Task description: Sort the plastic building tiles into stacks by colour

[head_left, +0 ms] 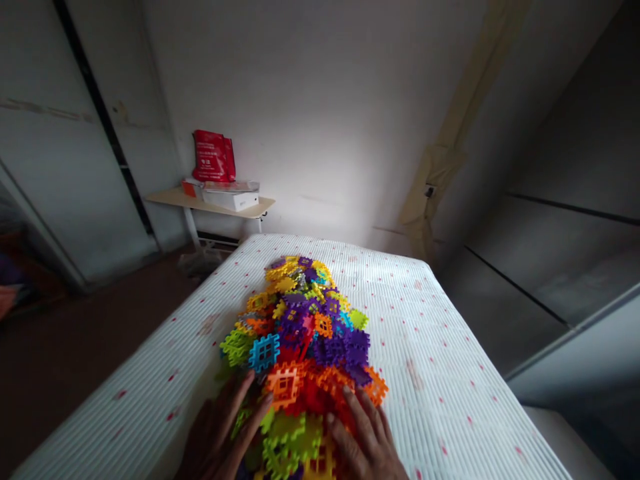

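A heap of flat plastic interlocking tiles [305, 333] in orange, purple, yellow, green and blue lies on a white ribbed cloth with red dots [430, 347]. My left hand [220, 433] rests flat on the near left edge of the heap, fingers spread, touching green and orange tiles. My right hand [365, 440] lies flat on the near right edge, fingertips on orange tiles. Neither hand grips a tile. The bottom of the picture cuts off both wrists.
The cloth covers a bed or table that runs away from me toward a white wall. At the back left stands a small shelf table [210, 200] with a red bag [214, 157] and a white box [231, 198]. Dark floor lies to the left.
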`<state>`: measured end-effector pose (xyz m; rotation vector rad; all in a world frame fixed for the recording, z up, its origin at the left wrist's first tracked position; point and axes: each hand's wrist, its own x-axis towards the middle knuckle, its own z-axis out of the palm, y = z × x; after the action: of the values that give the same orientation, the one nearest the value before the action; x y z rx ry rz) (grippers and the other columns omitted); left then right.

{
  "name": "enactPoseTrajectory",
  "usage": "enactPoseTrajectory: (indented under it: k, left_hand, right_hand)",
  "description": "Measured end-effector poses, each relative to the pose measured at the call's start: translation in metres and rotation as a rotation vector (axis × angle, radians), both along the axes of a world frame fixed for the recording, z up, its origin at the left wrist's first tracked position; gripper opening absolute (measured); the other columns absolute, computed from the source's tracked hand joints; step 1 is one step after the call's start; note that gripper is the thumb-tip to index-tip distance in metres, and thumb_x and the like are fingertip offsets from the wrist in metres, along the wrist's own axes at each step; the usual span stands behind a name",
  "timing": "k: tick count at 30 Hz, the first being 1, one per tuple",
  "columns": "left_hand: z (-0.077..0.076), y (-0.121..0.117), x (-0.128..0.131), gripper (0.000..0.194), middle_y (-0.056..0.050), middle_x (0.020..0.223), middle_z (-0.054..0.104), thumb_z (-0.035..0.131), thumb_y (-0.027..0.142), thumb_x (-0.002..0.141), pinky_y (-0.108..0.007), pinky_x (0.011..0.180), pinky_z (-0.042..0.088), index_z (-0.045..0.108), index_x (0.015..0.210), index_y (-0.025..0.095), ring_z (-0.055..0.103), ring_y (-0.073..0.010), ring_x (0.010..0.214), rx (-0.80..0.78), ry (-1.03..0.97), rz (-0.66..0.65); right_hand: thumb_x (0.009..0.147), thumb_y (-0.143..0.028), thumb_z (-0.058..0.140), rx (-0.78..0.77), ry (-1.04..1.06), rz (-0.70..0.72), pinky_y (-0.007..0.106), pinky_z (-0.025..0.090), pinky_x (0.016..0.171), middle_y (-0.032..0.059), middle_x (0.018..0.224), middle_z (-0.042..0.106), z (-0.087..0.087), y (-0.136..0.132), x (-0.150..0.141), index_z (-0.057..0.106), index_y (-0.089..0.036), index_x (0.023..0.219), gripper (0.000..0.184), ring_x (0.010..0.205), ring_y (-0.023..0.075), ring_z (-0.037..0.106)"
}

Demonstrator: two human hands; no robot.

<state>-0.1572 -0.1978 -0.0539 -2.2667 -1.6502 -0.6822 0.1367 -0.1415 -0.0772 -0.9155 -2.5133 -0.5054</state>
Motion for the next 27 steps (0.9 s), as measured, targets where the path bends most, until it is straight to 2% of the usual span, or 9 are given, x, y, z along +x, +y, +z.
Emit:
enactPoseTrajectory:
  k: [3,7,9,11,13,15,19,22,27]
  left_hand:
    - [0.006,0.007,0.009,0.092,-0.013,0.154,0.018,0.063,0.049,0.068,-0.043,0.097,0.040,0.019,0.146,0.028,0.037,-0.0356,0.130,-0.008,0.004,0.018]
    - [0.009,0.018,0.023,0.085,-0.010,0.154,0.021,0.065,0.037,0.065,-0.041,0.093,0.046,0.030,0.143,0.031,0.041,-0.0349,0.127,0.023,-0.020,-0.010]
    - [0.008,0.023,0.031,0.082,-0.009,0.154,0.021,0.066,0.038,0.063,-0.043,0.094,0.046,0.037,0.139,0.031,0.042,-0.0353,0.127,0.034,-0.081,-0.031]
    - [0.007,0.028,0.038,0.078,-0.007,0.154,0.021,0.065,0.030,0.061,-0.044,0.097,0.045,0.042,0.135,0.030,0.040,-0.0349,0.128,0.028,-0.139,-0.025]
    - [0.009,0.032,0.042,0.077,-0.006,0.153,0.024,0.062,0.017,0.056,-0.043,0.100,0.043,0.047,0.131,0.029,0.039,-0.0338,0.129,0.003,-0.149,-0.007]
    - [0.014,0.038,0.043,0.076,-0.006,0.150,0.031,0.060,0.011,0.054,-0.041,0.100,0.044,0.051,0.127,0.028,0.041,-0.0321,0.128,-0.007,-0.131,0.016]
    - [0.028,0.052,0.041,0.057,-0.007,0.139,0.047,0.059,0.017,0.063,-0.033,0.090,0.052,0.057,0.119,0.026,0.053,-0.0266,0.119,0.056,-0.098,0.011]
    - [0.036,0.066,0.041,0.045,-0.008,0.129,0.056,0.056,0.017,0.067,-0.031,0.087,0.053,0.061,0.111,0.023,0.058,-0.0237,0.111,0.118,-0.122,-0.001]
    - [0.045,0.094,0.043,0.047,-0.010,0.126,0.058,0.054,0.012,0.065,-0.033,0.092,0.051,0.060,0.111,0.019,0.058,-0.0226,0.112,0.093,-0.255,0.005]
  right_hand:
    - [0.078,-0.034,0.064,-0.062,0.052,-0.003,0.049,0.051,0.084,0.0146,0.144,0.038,0.006,0.008,-0.011,0.031,-0.028,0.143,0.073,0.125,0.0370,0.043]
    - [0.071,-0.042,0.066,-0.223,0.179,0.015,0.053,0.045,0.089,0.0169,0.149,0.026,0.022,0.019,-0.027,0.026,-0.024,0.145,0.086,0.129,0.0405,0.034]
    - [0.069,-0.036,0.066,-0.285,0.241,0.020,0.053,0.042,0.093,0.0168,0.151,0.022,0.030,0.023,-0.035,0.026,-0.022,0.144,0.086,0.132,0.0400,0.030]
    - [0.070,-0.027,0.063,-0.332,0.274,0.031,0.053,0.039,0.097,0.0152,0.151,0.022,0.039,0.027,-0.042,0.031,-0.022,0.142,0.080,0.132,0.0385,0.028]
    - [0.071,-0.025,0.062,-0.377,0.296,0.038,0.054,0.038,0.098,0.0140,0.150,0.024,0.048,0.031,-0.048,0.037,-0.022,0.138,0.072,0.131,0.0380,0.030]
    - [0.072,-0.026,0.062,-0.424,0.320,0.036,0.055,0.037,0.098,0.0135,0.149,0.026,0.056,0.036,-0.052,0.042,-0.022,0.134,0.065,0.130,0.0373,0.031]
    - [0.074,-0.031,0.064,-0.463,0.402,0.024,0.051,0.037,0.099,0.0117,0.146,0.032,0.071,0.047,-0.062,0.052,-0.023,0.125,0.052,0.127,0.0339,0.035]
    - [0.075,-0.028,0.063,-0.476,0.453,0.010,0.047,0.041,0.097,0.0110,0.138,0.043,0.083,0.058,-0.071,0.059,-0.022,0.115,0.041,0.121,0.0308,0.043]
    - [0.075,-0.024,0.062,-0.507,0.539,0.005,0.039,0.044,0.095,0.0104,0.127,0.054,0.107,0.080,-0.089,0.062,-0.020,0.109,0.034,0.113,0.0262,0.051]
